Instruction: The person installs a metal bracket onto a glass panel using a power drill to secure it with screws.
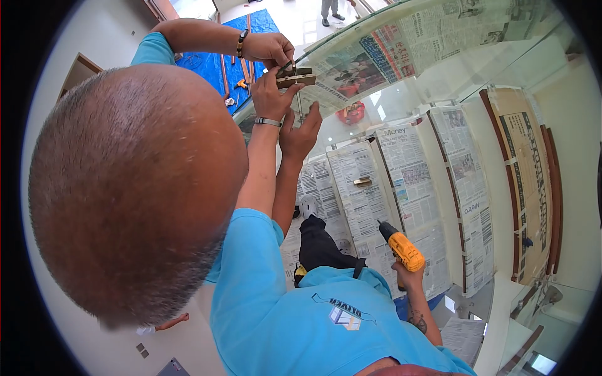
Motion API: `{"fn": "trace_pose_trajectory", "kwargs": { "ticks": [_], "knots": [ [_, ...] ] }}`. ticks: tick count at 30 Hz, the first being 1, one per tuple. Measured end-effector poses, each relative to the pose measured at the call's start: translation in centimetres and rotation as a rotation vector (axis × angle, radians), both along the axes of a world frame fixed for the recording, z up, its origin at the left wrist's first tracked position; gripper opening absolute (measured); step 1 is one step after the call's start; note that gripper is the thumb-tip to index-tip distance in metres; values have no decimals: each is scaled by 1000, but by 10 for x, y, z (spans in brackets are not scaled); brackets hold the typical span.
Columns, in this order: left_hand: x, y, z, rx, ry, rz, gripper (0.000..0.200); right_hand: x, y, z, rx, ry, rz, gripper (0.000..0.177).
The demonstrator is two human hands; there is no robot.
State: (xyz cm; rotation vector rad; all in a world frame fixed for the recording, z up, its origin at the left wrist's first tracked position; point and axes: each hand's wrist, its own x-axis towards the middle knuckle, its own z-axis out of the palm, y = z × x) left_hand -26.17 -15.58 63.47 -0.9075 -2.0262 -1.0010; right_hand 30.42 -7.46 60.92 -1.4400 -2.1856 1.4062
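My left hand [269, 97], with a silver band on its wrist, is closed on a brass-coloured metal fitting [305, 79] at the edge of a glass panel. A co-worker's hand [268, 48], wearing a beaded bracelet, pinches at the top of the fitting. Just below it is the co-worker's other hand [302, 133], with its fingers extended. My right hand [411, 276] grips the handle of a yellow and black cordless drill [404, 249]. The drill's tip points up and left, apart from the fitting.
The co-worker's head [138, 188] fills the left side. Newspaper-covered stairs [414, 182] run across the middle and right. Another brass-coloured piece [362, 182] lies on a step. A blue tarp [266, 23] with wooden strips, a red container [351, 113] and another person's legs [330, 9] appear beyond.
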Motion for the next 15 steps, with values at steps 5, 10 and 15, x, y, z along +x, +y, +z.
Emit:
{"fn": "trace_pose_trajectory", "kwargs": {
  "ticks": [5, 10, 15],
  "knots": [
    [12, 0, 10, 158, -163, -85, 66, -67, 25, 53, 281, 171, 407, 40],
    [9, -1, 3, 50, -43, 13, 66, -107, 28, 76, 275, 347, 436, 47],
    [10, 0, 9, 59, 42, 38, 66, -125, 28, 92, 363, 368, 475, 47]
  ]
}}
